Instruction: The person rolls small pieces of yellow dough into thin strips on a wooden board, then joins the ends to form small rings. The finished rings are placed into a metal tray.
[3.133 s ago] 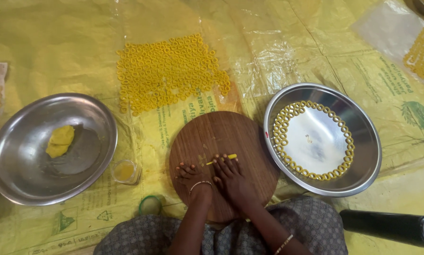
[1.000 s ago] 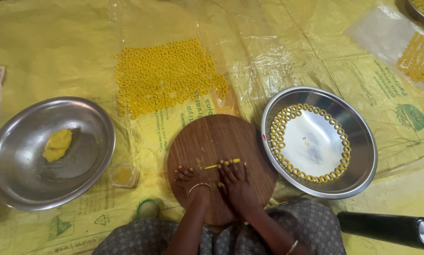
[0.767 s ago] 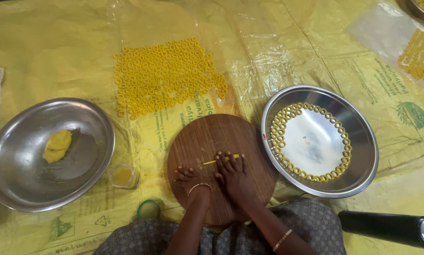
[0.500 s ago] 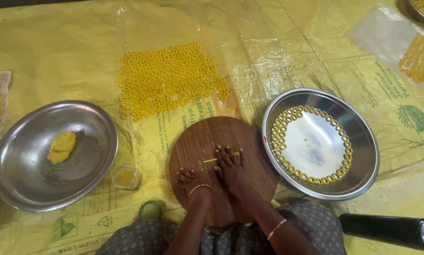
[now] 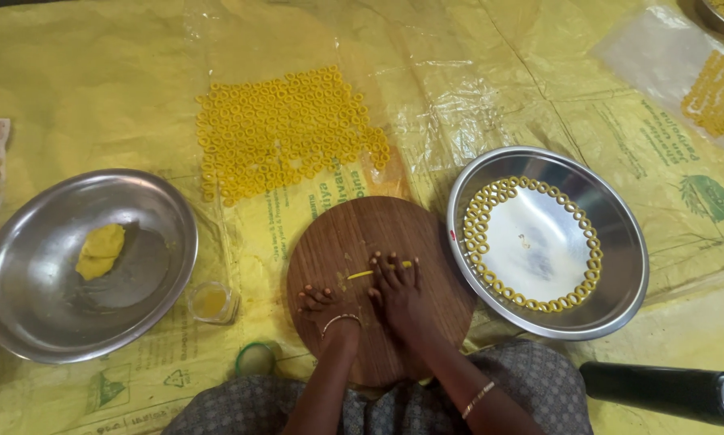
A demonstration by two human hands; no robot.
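Head view: your right hand [image 5: 396, 290] lies flat, fingers spread, rolling a thin yellow dough strip [image 5: 365, 273] on the round wooden board [image 5: 354, 242], left hand [image 5: 320, 304] loosely curled beside it gripping nothing; next likely needs curling the strip into a ring.

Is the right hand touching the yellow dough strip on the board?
Touching. The head view shows the right hand's fingertips lying on the dough strip, which sticks out from under them on the wooden board.
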